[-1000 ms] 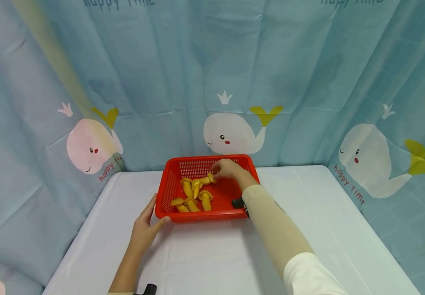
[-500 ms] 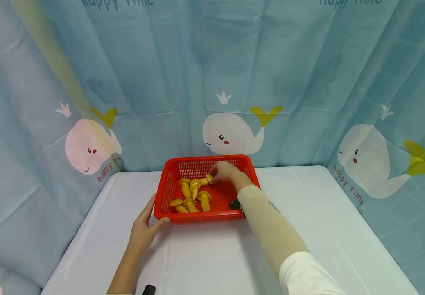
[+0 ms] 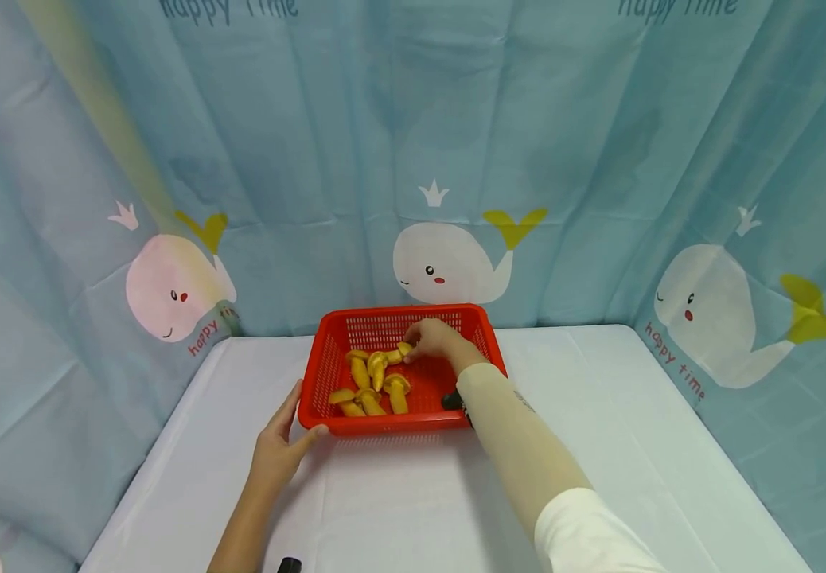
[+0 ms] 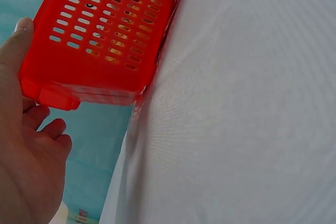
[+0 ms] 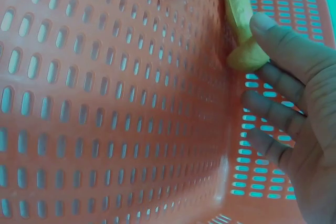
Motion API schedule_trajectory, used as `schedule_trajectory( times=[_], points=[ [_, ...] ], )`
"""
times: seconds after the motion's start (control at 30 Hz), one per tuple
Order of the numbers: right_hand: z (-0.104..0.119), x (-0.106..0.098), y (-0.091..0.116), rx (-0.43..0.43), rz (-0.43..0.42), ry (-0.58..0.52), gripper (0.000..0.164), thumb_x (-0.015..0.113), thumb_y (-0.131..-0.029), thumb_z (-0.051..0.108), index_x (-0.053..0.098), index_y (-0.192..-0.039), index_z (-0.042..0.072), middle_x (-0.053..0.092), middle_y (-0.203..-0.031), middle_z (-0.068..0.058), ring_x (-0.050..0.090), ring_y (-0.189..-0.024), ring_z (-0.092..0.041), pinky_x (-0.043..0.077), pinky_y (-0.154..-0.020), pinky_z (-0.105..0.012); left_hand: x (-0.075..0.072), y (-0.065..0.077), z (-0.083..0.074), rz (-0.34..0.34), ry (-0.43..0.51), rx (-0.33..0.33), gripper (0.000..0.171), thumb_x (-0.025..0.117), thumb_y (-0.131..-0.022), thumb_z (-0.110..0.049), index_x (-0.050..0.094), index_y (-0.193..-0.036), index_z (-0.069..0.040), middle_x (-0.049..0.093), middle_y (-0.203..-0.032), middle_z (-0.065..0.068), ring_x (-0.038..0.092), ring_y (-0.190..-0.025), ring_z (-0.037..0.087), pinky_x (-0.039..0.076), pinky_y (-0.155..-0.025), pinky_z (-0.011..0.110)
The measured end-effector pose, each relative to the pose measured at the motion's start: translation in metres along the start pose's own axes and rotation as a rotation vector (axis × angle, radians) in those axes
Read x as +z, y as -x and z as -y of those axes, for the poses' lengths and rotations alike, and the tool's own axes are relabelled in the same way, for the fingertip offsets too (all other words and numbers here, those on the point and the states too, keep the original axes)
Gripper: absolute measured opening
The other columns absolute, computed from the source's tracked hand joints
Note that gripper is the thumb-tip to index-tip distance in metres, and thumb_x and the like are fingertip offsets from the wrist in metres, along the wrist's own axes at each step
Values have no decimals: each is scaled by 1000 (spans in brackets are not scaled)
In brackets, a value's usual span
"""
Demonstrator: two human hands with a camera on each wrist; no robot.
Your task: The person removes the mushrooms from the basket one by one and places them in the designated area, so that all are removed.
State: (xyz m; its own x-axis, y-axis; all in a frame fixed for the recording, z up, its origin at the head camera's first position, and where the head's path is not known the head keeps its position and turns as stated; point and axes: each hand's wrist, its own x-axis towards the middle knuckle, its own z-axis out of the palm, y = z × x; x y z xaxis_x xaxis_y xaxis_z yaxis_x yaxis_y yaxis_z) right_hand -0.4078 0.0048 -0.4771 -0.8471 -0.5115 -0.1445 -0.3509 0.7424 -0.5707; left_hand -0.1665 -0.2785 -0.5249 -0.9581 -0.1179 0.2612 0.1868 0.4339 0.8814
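A red perforated plastic basket (image 3: 391, 423) stands on the white-covered table. Several yellow mushrooms lie inside, bunched toward its left half, among them one mushroom (image 3: 397, 394) near the front wall. My right hand (image 3: 436, 339) reaches into the basket and pinches the cap of the rearmost mushroom (image 5: 245, 56) between thumb and index finger. In the right wrist view its other fingers are bent and hold nothing. At the front left corner my left hand (image 3: 277, 454) grips the basket, thumb at the front rim and fingers along the left side. The left wrist view shows some fingers (image 4: 39, 116) curled below the rim.
A white cloth (image 3: 391, 501) covers the table around the basket. Behind and beside it hangs a blue curtain (image 3: 341, 159) printed with whales. A black strap piece (image 3: 453, 399) shows by the right wrist, another black piece (image 3: 289, 565) by the left forearm.
My right hand has shifted slightly left and settled on the rear mushroom's cap. The left hand stays at the basket corner, and the other mushrooms lie as before.
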Motion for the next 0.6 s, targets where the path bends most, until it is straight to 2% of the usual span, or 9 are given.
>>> schedule_trajectory(
  times=[0.13,0.33,0.6],
  points=[
    [2,1,1,4,-14,33,43,86,-85,30,73,-123,14,71,-112,0,62,-102,-18,55,-99,-36,0,0,0,-3,7,4,88,81,-89,-24,30,-159,-41,31,-167,-7,26,-156,17,26,-107,1],
    [6,1,0,21,-31,33,38,85,-86,29,74,-120,16,72,-116,0,62,-107,-18,54,-103,-38,-1,-1,0,-13,-19,1,88,81,-89,-27,29,-158,-44,32,-167,-7,27,-155,17,27,-106,2],
    [6,1,4,28,-44,46,41,84,-87,31,73,-123,14,71,-116,0,62,-106,-19,55,-102,-40,0,1,0,-5,-34,-16,88,81,-89,-30,29,-158,-45,31,-166,-10,26,-156,17,27,-105,2]
  ],
)
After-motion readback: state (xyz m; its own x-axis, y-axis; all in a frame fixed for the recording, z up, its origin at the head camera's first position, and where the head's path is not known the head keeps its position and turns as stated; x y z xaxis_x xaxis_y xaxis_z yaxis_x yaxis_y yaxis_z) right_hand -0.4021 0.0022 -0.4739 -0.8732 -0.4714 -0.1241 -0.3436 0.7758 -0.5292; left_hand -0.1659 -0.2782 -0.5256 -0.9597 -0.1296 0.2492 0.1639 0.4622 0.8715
